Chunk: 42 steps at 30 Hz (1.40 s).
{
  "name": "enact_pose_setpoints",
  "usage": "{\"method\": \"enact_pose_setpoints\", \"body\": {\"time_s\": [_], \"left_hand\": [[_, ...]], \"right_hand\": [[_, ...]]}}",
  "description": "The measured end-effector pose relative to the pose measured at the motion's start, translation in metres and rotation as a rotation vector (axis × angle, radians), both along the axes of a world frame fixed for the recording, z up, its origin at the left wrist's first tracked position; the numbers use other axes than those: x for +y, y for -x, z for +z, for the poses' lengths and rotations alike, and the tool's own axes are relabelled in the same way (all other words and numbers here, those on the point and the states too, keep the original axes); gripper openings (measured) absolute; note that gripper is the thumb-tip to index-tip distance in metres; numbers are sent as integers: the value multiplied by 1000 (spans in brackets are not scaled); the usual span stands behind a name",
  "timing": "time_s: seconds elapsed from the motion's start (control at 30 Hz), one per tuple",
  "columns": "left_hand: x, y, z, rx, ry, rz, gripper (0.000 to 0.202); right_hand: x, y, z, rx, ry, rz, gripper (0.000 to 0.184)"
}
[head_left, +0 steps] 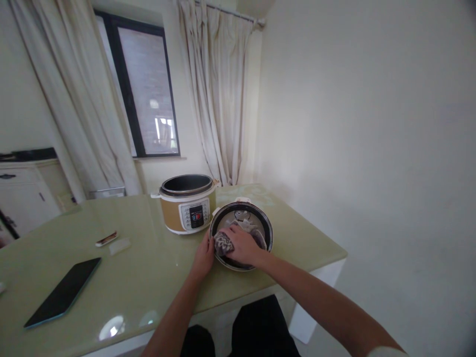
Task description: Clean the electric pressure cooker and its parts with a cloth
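Observation:
An upturned pressure cooker lid (265, 218) lies on the table, its metal inner side and dark sealing ring facing up. My left hand (204, 255) grips the lid's left rim, fingers partly hidden behind the edge. Over the inside of the lid, my right hand (240, 244) is closed on a patterned grey-brown cloth (223, 244). The cloth is bunched under the palm and spreads across the lid's inner face. Just behind and left of the lid stands the pressure cooker body (170, 214), open at the top with its dark inner pot showing.
A tablet (65, 291) lies on the glossy green table (148, 267) at the left. Near it are a small red-and-white object (106, 239) and a pale flat piece (119, 246). The wall (372, 148) rises close to the table's right side; curtains (219, 94) hang behind.

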<state>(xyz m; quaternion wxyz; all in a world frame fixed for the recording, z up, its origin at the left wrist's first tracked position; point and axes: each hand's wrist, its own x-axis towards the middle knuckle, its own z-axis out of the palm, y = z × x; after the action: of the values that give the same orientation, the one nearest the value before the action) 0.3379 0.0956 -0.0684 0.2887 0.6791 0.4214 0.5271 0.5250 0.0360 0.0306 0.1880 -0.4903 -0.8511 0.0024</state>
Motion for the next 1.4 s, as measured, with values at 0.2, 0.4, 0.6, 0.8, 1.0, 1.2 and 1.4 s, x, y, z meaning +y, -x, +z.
{"method": "enact_pose_setpoints", "body": {"time_s": [0.2,0.4,0.6,0.8,1.0,1.2,1.4], "left_hand": [[-1,2,-4,57,-61,120,54],[-9,-1,5,115,-142,226,55],[-44,-11,51,158,-404,186,51],[-66,-64,86,850,-367,-121,73],[-42,-74,95,1146,-297,-63,57],[-12,-54,125,1244,-418,-17,41],[6,-64,138,1096,-352,201,49]], "right_hand": [[-11,-15,2,58,-77,-66,98],[-11,-95,-13,573,-291,-572,65],[6,-109,-67,950,16,-438,40],[-3,-90,-73,1034,-35,-398,37],[-7,-93,-71,1055,-34,-452,38],[-6,-92,-75,1047,-46,-446,41],[-6,-91,-73,1040,-52,-405,40]]}}
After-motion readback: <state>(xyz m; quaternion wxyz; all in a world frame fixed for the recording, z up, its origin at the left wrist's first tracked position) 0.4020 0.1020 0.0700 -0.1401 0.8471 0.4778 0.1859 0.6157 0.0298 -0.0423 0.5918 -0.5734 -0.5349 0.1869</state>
